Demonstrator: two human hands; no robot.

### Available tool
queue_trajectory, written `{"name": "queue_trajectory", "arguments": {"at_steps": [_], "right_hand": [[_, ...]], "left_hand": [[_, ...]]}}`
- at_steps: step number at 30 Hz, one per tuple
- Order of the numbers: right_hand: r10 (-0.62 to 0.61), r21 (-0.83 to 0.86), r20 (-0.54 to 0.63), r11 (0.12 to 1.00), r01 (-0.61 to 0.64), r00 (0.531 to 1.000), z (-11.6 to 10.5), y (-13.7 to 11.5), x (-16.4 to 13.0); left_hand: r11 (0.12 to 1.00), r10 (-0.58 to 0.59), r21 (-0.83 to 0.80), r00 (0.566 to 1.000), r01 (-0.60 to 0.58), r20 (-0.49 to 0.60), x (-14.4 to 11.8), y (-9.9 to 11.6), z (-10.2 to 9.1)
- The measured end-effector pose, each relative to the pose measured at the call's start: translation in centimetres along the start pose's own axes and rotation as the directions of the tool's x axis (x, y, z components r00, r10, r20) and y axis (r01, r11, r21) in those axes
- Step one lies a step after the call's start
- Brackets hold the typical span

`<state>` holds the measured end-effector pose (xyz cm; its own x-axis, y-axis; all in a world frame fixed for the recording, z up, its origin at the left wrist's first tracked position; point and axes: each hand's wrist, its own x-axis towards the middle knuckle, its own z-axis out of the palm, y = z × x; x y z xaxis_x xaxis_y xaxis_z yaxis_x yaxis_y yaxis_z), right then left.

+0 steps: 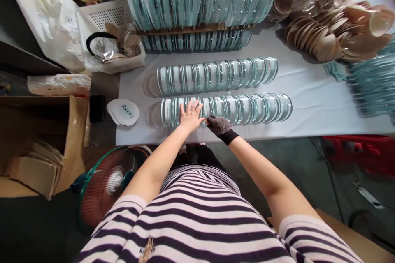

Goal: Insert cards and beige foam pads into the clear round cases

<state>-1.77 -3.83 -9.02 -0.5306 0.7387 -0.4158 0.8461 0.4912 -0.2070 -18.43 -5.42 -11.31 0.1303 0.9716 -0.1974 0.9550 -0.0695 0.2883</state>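
Note:
Two long rows of round, transparent glass-like discs with greenish edges stand on edge on the white-covered table, a near row (247,109) and a row behind it (216,76). My left hand (189,120) is bare and lies over the left part of the near row, its fingers spread. Just to its right, at the front edge of the same row, is my right hand (219,126) in a dark patterned glove. Its fingers are bunched together by the discs; whatever they pinch, if anything, is hidden.
More discs (200,4) are stacked at the back. A white basket (114,63) holds a black band and wrappers. Round white cards (128,113) lie at the left edge. Beige cup-like pieces (321,39) pile up back right. A fan (105,185) and a cardboard box (75,131) stand left.

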Motion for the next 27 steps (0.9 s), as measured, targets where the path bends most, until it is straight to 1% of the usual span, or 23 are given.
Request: {"name": "queue_trajectory", "arguments": {"at_steps": [3,5,7,8,9,11,13,14,15,16,18,20,22,24,25,27], "right_hand": [[-0.027,0.006,0.105,1.0,0.027,0.994,3.1,-0.2,-1.3],[-0.032,0.014,0.154,0.999,0.03,0.988,4.6,-0.4,-1.5],[-0.032,0.031,0.17,0.999,0.027,0.985,5.3,-0.5,-1.7],[-0.031,0.045,0.155,0.999,0.025,0.987,5.3,-0.4,-1.7],[-0.023,0.059,0.12,0.998,0.016,0.992,4.9,-0.1,-1.8],[0.035,0.081,-0.007,0.996,-0.034,0.999,3.1,1.0,-1.6],[0.148,0.091,-0.162,0.987,-0.135,0.976,0.4,2.7,-0.6],[0.202,0.09,-0.211,0.978,-0.187,0.956,-1.2,3.6,0.3],[0.244,0.082,-0.227,0.97,-0.231,0.943,-2.8,4.4,1.5],[0.254,0.065,-0.201,0.967,-0.246,0.946,-4.3,5.1,2.8],[0.228,0.007,-0.062,0.974,-0.228,0.972,-6.6,5.9,5.7],[0.156,-0.05,0.101,0.987,-0.152,0.983,-8.1,5.9,8.1],[0.072,-0.092,0.202,0.994,-0.054,0.977,-8.8,5.5,9.6],[-0.009,-0.113,0.232,0.993,0.036,0.973,-9.1,5.4,9.9],[-0.048,-0.116,0.226,0.99,0.076,0.973,-9.1,5.4,9.5],[-0.115,-0.107,0.189,0.985,0.137,0.975,-8.6,5.8,7.8]], "left_hand": [[1.0,-0.002,-0.002,1.0,0.002,0.001,0.0,-0.1,0.1],[1.0,-0.002,0.003,1.0,0.002,0.001,-0.1,-0.2,0.1],[1.0,-0.005,0.004,1.0,0.004,0.01,-0.2,-0.3,-0.1],[1.0,-0.006,0.0,1.0,0.006,0.018,-0.3,-0.3,-0.3],[1.0,-0.008,-0.006,1.0,0.008,0.024,-0.3,-0.2,-0.5],[1.0,0.003,-0.017,1.0,-0.003,0.025,-0.4,0.3,-0.9],[0.999,0.049,-0.021,0.999,-0.049,0.01,-0.2,1.3,-1.0],[0.997,0.081,-0.021,0.997,-0.081,0.004,0.0,1.9,-1.0],[0.994,0.109,-0.02,0.994,-0.109,0.005,0.2,2.6,-0.8],[0.992,0.127,-0.019,0.992,-0.127,0.013,0.5,3.2,-0.6],[0.991,0.133,-0.01,0.99,-0.133,0.036,1.0,4.3,-0.1],[0.992,0.129,0.003,0.991,-0.129,0.048,1.3,4.7,0.3],[0.992,0.129,0.012,0.991,-0.129,0.043,1.4,4.8,0.6],[0.993,0.117,0.016,0.992,-0.118,0.043,1.4,4.6,0.7],[0.994,0.107,0.017,0.993,-0.108,0.046,1.3,4.5,0.7],[0.996,0.088,0.014,0.995,-0.088,0.05,1.3,4.5,0.6]]}}
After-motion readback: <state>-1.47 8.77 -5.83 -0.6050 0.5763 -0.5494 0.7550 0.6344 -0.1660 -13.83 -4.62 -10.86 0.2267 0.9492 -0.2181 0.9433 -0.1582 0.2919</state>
